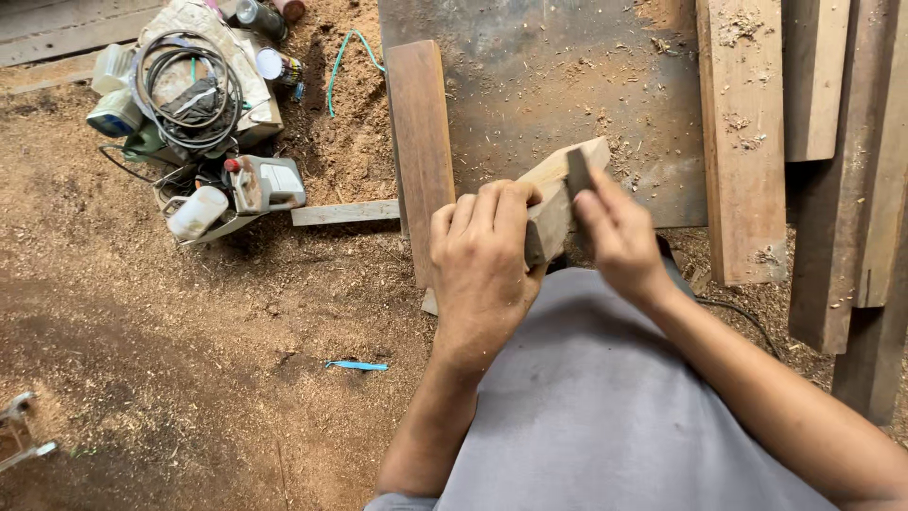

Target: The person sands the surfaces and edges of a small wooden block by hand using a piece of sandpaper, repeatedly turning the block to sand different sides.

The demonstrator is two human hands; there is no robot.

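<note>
L hand [484,254] wraps tight round a pale wood block [558,189], held up over the lap, above the sawdust floor [189,322]. R hand [619,237] pinches a small dark flat piece [579,173] w/ fingertips, pressed on the block's top face. Behind: metal sheet [549,76], brown plank [421,142] to its left, boards [747,132] on right. Tool pile w/ coiled cable [184,85] well off to left.

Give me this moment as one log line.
left hand: grips wood block | right hand: fingers on dark blade | sawdust floor
</note>
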